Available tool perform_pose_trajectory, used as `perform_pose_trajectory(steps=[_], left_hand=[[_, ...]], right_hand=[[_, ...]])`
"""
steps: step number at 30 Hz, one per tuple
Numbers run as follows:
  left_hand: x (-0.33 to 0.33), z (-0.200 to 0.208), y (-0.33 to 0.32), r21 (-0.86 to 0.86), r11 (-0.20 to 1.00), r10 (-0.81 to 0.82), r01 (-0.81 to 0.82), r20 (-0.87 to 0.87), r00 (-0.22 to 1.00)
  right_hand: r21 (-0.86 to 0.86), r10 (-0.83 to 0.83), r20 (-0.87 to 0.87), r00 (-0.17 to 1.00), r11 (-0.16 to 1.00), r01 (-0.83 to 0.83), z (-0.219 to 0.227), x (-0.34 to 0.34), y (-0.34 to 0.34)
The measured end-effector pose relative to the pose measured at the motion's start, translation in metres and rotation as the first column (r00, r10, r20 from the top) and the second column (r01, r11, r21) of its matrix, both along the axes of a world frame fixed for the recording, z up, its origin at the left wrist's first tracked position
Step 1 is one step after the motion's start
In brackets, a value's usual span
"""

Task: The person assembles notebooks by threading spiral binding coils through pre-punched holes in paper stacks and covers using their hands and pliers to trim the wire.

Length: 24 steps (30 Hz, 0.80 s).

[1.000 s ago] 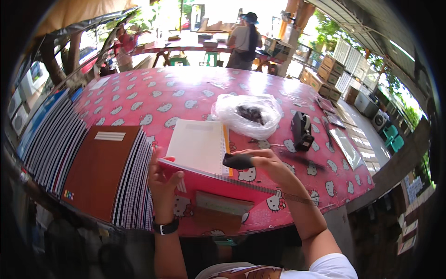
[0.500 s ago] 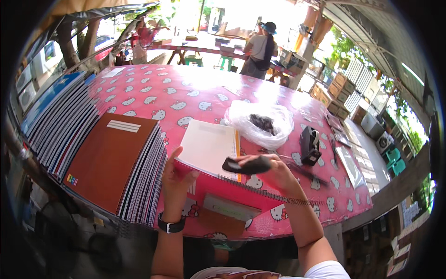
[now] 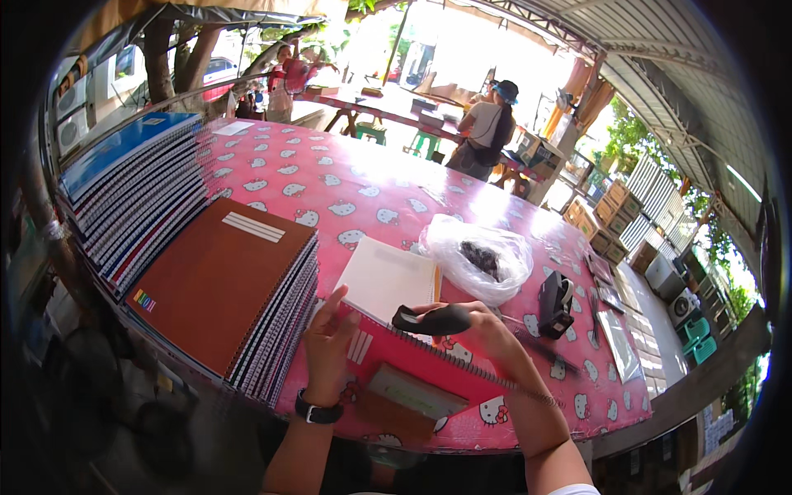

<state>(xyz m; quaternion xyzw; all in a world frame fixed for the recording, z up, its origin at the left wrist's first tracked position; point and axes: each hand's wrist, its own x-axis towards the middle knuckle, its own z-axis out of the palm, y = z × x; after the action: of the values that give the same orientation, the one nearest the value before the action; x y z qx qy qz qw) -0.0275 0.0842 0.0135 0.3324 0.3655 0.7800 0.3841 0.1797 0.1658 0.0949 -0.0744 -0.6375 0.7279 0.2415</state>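
Observation:
In front of me a spiral notebook with a pink cover [image 3: 388, 355] and white pages [image 3: 386, 279] stands partly open on the table. A dark wire coil [image 3: 437, 353] runs along its edge and sticks out past the right end. My left hand [image 3: 328, 342] holds the notebook's left corner, thumb on the pink cover. My right hand [image 3: 478, 326] is closed around a black hand tool [image 3: 433, 319], whose exact kind I cannot make out; it is over the coil edge. Beneath the cover lies a grey-green box [image 3: 417, 389] beside a brown piece.
Stacked notebooks with brown [image 3: 227, 280] and blue [image 3: 124, 148] covers fill the left side. A clear plastic bag [image 3: 487, 260] with dark contents lies beyond the notebook. To its right are a black tape dispenser [image 3: 557, 305] and loose coils. People stand at a far table.
The view has shifted, so the table sits tilted and lower. The pink cover leans flatter toward me. Both hands keep their holds, and the black tool stays by the coil edge.

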Motion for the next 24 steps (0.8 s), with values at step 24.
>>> perform_pose_trajectory(steps=[24], left_hand=[[-0.006, -0.007, 0.008, 0.041, 0.999, -0.009, 0.007, 0.045, 0.999]], right_hand=[[0.519, -0.346, 0.328, 0.879, 0.844, 0.139, -0.003, -0.048, 0.031]])
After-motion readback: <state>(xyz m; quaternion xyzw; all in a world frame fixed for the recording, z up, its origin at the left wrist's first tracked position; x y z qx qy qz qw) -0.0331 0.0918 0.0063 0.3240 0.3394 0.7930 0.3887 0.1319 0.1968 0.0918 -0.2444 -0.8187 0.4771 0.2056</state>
